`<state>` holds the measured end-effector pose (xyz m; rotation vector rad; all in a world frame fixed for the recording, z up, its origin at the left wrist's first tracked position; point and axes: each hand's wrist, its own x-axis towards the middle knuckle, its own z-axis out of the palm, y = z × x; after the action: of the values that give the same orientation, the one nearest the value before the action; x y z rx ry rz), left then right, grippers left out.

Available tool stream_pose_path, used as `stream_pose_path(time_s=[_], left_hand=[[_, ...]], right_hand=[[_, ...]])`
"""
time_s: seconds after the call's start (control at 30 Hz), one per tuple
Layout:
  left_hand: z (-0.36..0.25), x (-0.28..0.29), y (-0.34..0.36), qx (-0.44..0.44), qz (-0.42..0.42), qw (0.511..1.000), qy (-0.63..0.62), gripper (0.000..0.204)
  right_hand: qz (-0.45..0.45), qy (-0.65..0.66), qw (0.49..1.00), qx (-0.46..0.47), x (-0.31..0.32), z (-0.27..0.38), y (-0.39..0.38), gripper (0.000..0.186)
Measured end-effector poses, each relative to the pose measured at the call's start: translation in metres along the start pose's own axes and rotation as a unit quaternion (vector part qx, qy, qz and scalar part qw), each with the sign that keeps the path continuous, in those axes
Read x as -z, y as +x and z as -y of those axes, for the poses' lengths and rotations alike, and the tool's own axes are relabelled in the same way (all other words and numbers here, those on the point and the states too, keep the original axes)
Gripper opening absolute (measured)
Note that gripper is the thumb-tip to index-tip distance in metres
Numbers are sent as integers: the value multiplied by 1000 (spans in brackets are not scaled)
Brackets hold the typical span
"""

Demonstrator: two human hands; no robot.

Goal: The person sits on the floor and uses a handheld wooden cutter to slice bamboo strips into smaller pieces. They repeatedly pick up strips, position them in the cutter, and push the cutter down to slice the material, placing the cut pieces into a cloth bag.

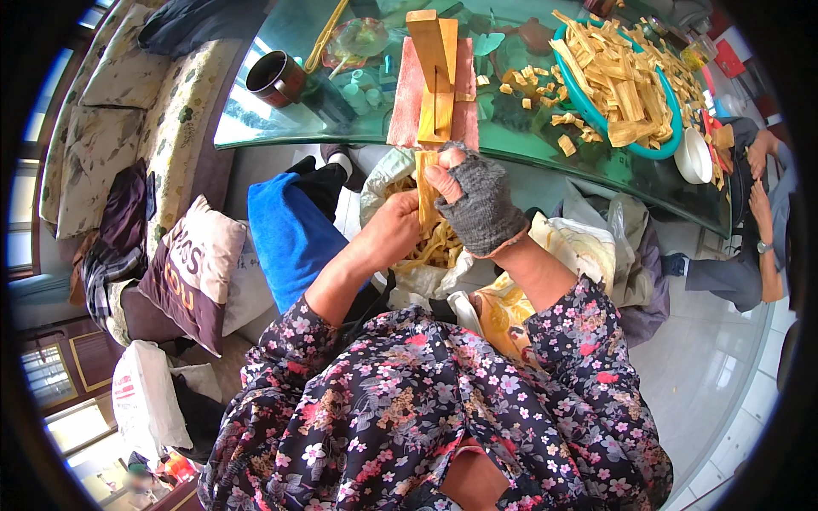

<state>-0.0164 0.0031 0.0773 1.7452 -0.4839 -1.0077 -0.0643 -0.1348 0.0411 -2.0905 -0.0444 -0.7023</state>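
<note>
A yellow strip (425,194) is held between both hands, its long side pointing away from the body, toward the wood tool (435,126). Its far end is just beside the tool's near end; whether they touch cannot be told. The strip is pinched lower down by the left hand (394,230) and higher up by the right hand (477,194), which is nearer to the tool. The strip looks dry, flat and wrinkly. The right hand is covered by a fuzzy grey glove (492,211), its thumb left bare. Beyond the hands, the smooth tool is set on a rough pink cloth (404,111). Below them, bent pieces (440,242) are held in a white bag (452,276). Far to their right, on the shiny glass surface (504,139), chunky bits (567,146) are scattered and a round teal tub (676,121) is heaped high.
</note>
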Motion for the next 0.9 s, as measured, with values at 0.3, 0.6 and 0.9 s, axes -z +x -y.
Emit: stream_pose_path(time_s=[0.3, 0.6, 0.9], left_hand=[[0, 19, 5, -342, -245, 843, 334, 28], [9, 33, 15, -370, -222, 831, 352, 20], [8, 33, 9, -155, -73, 985, -24, 20]], right_hand=[[54, 558, 709, -428, -4, 8, 4, 20], [80, 40, 996, -20, -5, 12, 0, 25], [77, 158, 981, -79, 9, -10, 6, 35]])
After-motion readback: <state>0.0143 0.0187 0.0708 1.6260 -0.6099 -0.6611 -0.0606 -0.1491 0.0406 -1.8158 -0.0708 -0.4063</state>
